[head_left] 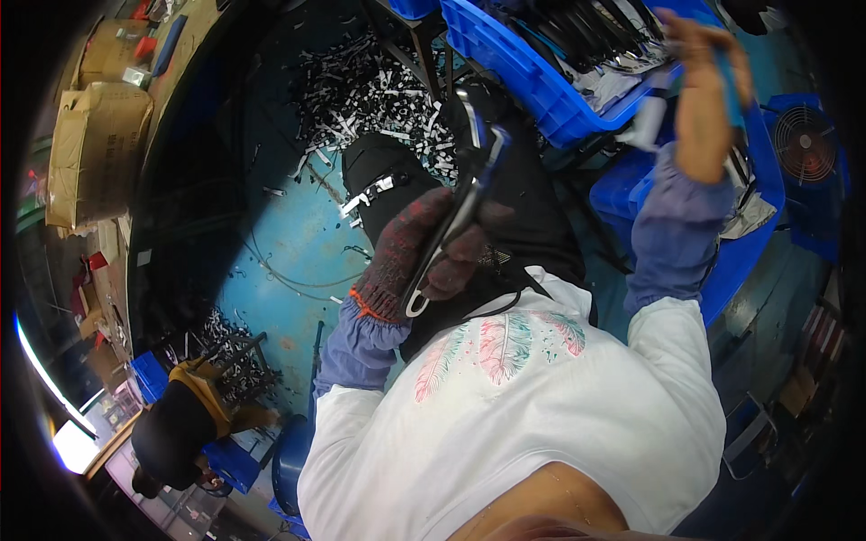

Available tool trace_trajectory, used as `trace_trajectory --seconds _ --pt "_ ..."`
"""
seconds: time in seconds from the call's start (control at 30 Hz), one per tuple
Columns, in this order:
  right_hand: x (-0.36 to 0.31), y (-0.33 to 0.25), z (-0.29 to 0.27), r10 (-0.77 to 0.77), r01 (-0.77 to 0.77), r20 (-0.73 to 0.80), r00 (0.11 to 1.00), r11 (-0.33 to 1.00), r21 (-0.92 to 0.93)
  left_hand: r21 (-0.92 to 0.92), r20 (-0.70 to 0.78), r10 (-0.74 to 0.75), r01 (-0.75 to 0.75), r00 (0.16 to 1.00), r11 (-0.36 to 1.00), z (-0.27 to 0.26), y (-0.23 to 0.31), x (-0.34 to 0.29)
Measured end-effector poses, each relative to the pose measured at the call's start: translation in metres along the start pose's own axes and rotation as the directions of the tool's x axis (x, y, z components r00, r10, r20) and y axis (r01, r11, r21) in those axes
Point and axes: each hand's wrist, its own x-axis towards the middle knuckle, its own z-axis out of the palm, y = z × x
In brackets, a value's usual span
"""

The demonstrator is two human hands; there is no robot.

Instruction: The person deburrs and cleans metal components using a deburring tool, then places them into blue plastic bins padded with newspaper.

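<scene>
The left hand (424, 252), in a dark knitted glove, has its grip closed around a long thin dark tool (456, 212) with a looped white end, held over the lap. The bare right hand (708, 90) is raised high, its grip pinching a blue strip (727, 86) above a blue crate (532, 77) of dark parts. Pale scraps (370, 90) litter the floor
</scene>
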Motion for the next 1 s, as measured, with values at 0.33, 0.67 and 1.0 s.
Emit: trace_trajectory --seconds 0.33,0.67,1.0 --pt "-0.103 0.013 0.068 0.311 -0.145 0.646 0.697 0.943 -0.298 0.357 -0.466 0.325 -0.161 0.823 0.920 0.040 0.000 0.013" --pt "-0.152 -0.005 0.083 0.522 -0.523 0.256 0.813 0.849 -0.072 0.984 -0.129 0.818 -0.033 0.560 0.177 -0.003 0.007 0.050" --pt "-0.170 0.008 0.071 0.044 0.111 0.732 0.680 0.980 -0.162 0.953 -0.283 0.916 -0.022 0.286 0.301 -0.016 0.040 0.007"
